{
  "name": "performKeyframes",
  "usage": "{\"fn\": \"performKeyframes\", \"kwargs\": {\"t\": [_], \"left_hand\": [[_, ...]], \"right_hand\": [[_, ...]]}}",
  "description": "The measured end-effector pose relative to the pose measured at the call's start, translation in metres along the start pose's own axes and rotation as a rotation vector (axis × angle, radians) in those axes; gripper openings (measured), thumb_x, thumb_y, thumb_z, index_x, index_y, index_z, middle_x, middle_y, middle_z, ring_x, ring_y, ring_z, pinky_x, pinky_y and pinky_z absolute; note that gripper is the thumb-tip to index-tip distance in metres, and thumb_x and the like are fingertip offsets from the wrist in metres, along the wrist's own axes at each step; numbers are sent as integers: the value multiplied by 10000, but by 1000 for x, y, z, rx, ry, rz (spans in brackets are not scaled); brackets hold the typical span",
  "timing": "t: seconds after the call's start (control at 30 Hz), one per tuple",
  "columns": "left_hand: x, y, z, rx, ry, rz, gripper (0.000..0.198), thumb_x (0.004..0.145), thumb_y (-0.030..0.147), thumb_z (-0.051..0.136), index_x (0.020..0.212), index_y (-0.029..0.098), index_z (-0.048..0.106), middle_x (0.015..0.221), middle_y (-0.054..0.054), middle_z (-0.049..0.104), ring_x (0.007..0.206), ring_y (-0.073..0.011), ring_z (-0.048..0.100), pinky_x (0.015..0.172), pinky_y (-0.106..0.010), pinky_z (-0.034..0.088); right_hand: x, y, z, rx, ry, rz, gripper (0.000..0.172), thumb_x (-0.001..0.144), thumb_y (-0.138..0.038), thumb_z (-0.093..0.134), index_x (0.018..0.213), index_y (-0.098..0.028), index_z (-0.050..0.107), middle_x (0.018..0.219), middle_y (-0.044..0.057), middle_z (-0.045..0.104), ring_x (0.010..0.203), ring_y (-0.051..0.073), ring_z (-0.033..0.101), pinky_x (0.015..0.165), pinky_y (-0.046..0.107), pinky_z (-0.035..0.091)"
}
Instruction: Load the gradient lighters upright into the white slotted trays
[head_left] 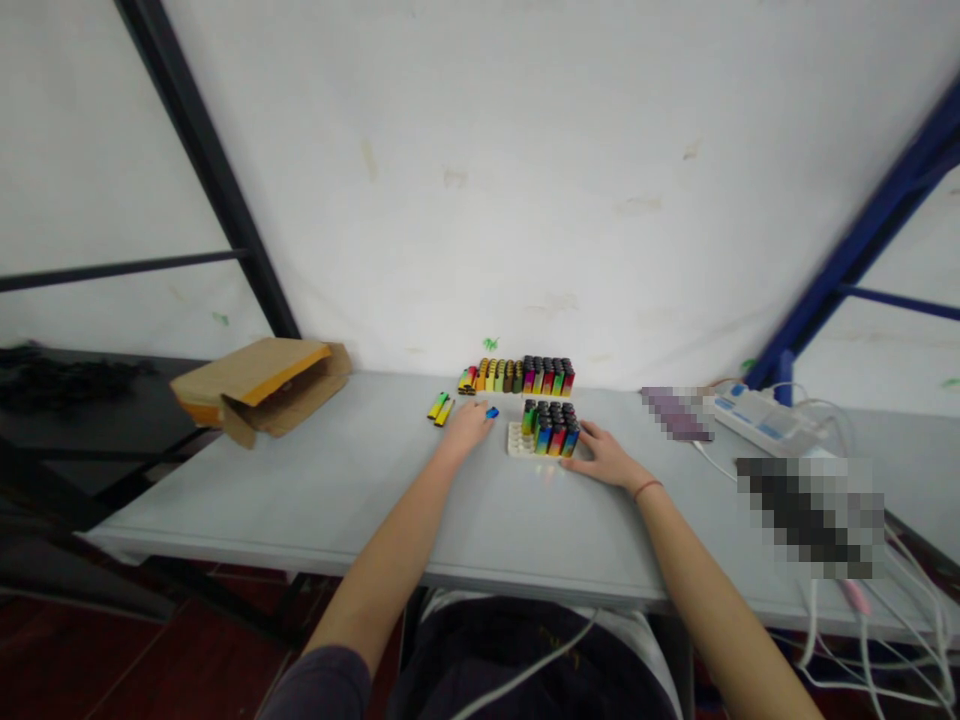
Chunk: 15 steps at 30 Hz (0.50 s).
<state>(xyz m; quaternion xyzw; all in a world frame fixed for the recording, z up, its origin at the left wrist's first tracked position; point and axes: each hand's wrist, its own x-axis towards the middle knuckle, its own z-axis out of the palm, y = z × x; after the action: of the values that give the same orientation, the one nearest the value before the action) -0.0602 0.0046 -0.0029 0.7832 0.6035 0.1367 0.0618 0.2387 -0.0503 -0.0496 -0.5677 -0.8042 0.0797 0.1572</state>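
Observation:
My left hand is closed at the fingertips on a small lighter, whose blue end sticks out to the right. Just right of it a white tray with round holes lies on the table. Upright coloured lighters with black tops fill its right part, while the holes at its left side show bare. My right hand grips the tray's right side, thumb at the front corner and fingers behind. Two yellow-green lighters lie flat left of my left hand.
Behind, more lighters stand in rows by the wall, beside yellow ones. An opened cardboard box sits at the left. To the right are a blurred-out phone-like object, a power strip and white cables.

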Motion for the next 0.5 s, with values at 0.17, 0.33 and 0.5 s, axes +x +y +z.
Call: {"fn": "performKeyframes", "kwargs": {"t": [0.17,0.33,0.5], "left_hand": [[4,0,6,-259,49,-16,130,887,209,588,977,147,658,1058,-158,697,1018,-268,665,885,-327,482],[11,8,10,-935,172,-204,103,892,186,528,991,204,504,659,14,588,603,-158,595,628,-259,458],[14,16,14,-1453,64,-304,269,941,463,450,821,222,449,498,95,367,357,-80,312,414,-210,273]], "right_hand": [[0,1,0,2,4,-9,821,823,-720,578,1409,-145,559,1534,208,425,1393,376,437,1163,520,355],[0,2,0,7,19,-23,776,824,-705,589,1398,-182,571,1522,184,452,1372,371,463,1150,521,370],[0,3,1,20,39,-32,753,819,-699,602,1397,-216,574,1516,162,468,1367,369,468,1141,525,377]]}}
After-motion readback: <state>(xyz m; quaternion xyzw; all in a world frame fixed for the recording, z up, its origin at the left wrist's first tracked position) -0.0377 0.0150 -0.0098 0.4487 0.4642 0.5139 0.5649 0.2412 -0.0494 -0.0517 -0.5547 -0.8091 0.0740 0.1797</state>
